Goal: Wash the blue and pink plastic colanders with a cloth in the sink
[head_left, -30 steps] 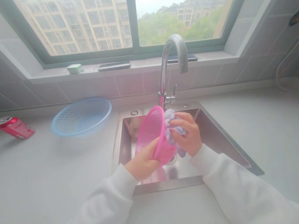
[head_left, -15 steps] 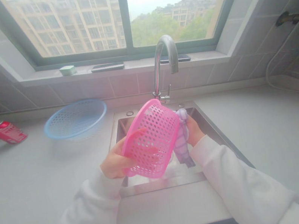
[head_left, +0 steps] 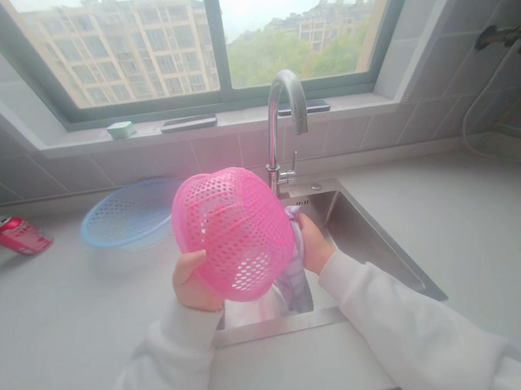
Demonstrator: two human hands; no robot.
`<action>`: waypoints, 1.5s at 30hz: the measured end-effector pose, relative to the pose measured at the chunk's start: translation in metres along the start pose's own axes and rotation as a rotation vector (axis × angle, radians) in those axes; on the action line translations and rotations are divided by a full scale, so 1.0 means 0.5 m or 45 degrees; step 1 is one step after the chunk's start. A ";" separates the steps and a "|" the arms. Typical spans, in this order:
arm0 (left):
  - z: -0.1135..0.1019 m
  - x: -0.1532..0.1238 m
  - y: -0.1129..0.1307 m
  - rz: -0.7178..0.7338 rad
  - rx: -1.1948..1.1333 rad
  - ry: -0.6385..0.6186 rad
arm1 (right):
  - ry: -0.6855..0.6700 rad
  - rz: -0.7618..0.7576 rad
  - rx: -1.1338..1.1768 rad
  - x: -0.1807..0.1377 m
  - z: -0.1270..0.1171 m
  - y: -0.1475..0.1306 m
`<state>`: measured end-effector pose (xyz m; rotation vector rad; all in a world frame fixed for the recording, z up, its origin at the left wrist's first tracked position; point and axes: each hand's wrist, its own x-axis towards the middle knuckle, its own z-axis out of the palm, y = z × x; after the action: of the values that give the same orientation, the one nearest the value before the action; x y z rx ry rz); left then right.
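A pink plastic basket [head_left: 231,233] full of small holes is tilted on its side above the steel sink [head_left: 372,236]. My left hand [head_left: 194,284] grips its rim at the lower left, thumb on the near side and the other fingers behind the basket. In my right hand [head_left: 314,242] is a purple striped cloth [head_left: 295,282], bunched at the basket's right side and hanging down over the sink. The basket hides part of the cloth, and whether the cloth presses on it I cannot tell.
Behind the basket rises a curved faucet [head_left: 292,100]. A blue basket [head_left: 119,218] and a red can [head_left: 17,235] lie on the left counter. On the windowsill are a pale green block [head_left: 121,130] and two flat dark objects, one being a slab [head_left: 189,124].
The pink basket has turned so its holed bottom faces more to the right and toward me, and it has shifted left. My right hand and the cloth have moved left and slightly down.
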<state>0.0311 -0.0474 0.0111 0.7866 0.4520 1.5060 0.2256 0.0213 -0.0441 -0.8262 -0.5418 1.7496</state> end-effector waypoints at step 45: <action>-0.081 0.023 -0.068 0.109 2.607 -0.928 | -0.167 -0.255 -0.361 -0.002 -0.055 -0.057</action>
<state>0.0271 -0.0252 -0.0381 2.7324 1.3464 0.1875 0.2643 0.0282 -0.0418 -0.8235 -0.9444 1.5695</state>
